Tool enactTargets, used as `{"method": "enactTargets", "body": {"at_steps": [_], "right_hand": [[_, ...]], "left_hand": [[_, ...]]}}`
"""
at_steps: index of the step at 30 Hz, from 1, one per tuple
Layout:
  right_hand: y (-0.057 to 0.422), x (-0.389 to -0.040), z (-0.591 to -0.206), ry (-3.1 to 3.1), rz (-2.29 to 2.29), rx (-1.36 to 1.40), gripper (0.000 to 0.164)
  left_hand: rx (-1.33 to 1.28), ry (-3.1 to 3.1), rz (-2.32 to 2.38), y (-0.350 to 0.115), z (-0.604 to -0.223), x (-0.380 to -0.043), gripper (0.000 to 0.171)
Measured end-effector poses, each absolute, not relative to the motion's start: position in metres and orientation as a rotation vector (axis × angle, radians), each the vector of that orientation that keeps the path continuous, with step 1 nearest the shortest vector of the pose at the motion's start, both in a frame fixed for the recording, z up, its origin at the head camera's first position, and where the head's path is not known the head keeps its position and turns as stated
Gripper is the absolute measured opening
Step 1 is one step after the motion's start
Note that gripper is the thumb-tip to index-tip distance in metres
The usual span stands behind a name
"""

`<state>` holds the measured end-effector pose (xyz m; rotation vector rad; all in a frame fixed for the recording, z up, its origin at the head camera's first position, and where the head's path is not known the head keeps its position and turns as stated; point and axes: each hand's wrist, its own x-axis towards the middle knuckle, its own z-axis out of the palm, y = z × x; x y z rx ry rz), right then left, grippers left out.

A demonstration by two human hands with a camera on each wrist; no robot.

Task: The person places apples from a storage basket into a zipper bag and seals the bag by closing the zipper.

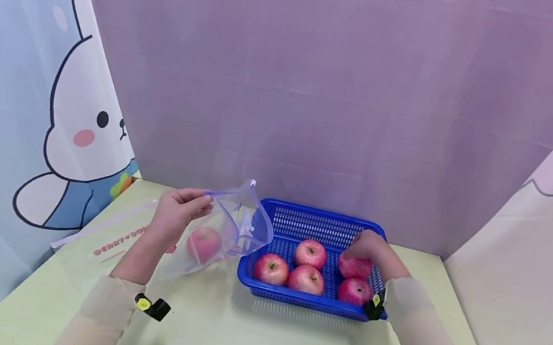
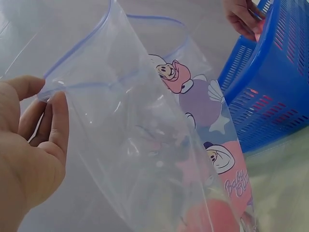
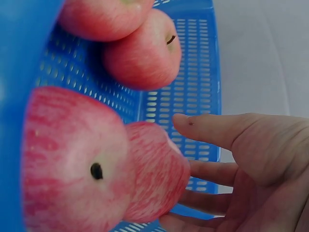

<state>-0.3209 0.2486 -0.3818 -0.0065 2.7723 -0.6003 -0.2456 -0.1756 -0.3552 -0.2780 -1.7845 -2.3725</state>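
on a pale counter (image 1: 240,335), left of the blue basket (image 1: 294,297), pinching a clear bag (image 2: 130,130) with left fingers (image 2: 59,118), presumably stretching its mouth agape; inside the basket, holding right fingers (image 3: 212,172) wide at an apple (image 3: 157,176).

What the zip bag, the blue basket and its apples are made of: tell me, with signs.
Zip bag: seemingly thin, glossy plastic film, by its see-through sides and bright highlights.
Blue basket: probably moulded plastic with a satin finish; its evenly coloured walls are regularly slotted.
Apples: smooth, faintly glossy, red-streaked skin and visible stems suggest real fruit, though imitations cannot be ruled out.
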Motion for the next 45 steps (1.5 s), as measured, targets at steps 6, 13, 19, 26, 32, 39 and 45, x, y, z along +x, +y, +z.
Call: {"method": "enactTargets", "body": {"at_steps": [6, 13, 19, 26, 32, 39, 45], "right_hand": [[0.25, -0.327, -0.388, 2.757, -0.573, 0.03, 0.048], [0.243, -0.333, -0.392, 2.745, -0.448, -0.016, 0.056], [0.241, -0.333, -0.397, 2.595, -0.616, 0.132, 0.052], [0.241, -0.32, -0.392, 2.397, -0.866, 0.284, 0.038], [0.24, -0.319, -0.39, 2.45, -0.744, 0.2, 0.034], [0.241, -0.329, -0.392, 2.581, -0.587, 0.029, 0.057], [0.242, -0.326, -0.382, 2.683, -0.56, -0.091, 0.071]], "left_hand": [[-0.298, -1.836, -2.289, -0.18, -0.361, -0.245, 0.032], [-0.255, -1.847, -2.277, -0.184, -0.367, -0.242, 0.029], [-0.201, -1.879, -2.258, -0.18, -0.37, -0.239, 0.03], [-0.185, -1.845, -2.297, -0.175, -0.37, -0.24, 0.028], [-0.156, -1.862, -2.285, -0.173, -0.368, -0.241, 0.029], [-0.21, -1.907, -2.25, -0.174, -0.37, -0.244, 0.024], [-0.205, -1.946, -2.188, -0.174, -0.372, -0.246, 0.024]]}}
